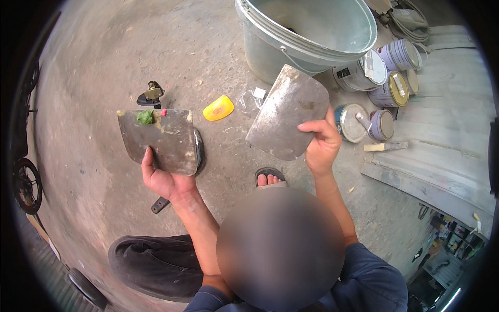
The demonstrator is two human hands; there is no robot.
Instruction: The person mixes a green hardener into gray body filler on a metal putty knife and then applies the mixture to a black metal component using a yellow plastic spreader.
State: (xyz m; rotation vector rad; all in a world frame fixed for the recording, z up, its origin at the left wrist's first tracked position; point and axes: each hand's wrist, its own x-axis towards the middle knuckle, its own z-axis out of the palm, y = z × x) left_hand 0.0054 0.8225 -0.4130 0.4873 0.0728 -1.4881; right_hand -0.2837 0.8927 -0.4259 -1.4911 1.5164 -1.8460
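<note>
My left hand holds up a grey, stained metal plate with rounded corners, the thumb laid on its face. On that plate's far part sits a shiny green lump, which looks like paste, with a small red dab close by. To the right, my right hand grips a second grey metal plate by its right edge, thumb on top. This one is tilted, and its face bears dark smudges and worn patches. The two plates are apart. Most fingers of both hands are hidden beneath them.
A yellow plastic piece and a clear wrapper lie on the concrete floor. Beyond stands a large pale bucket. Several paint cans stand at the right beside a grey panel. A black-and-brass part lies far left.
</note>
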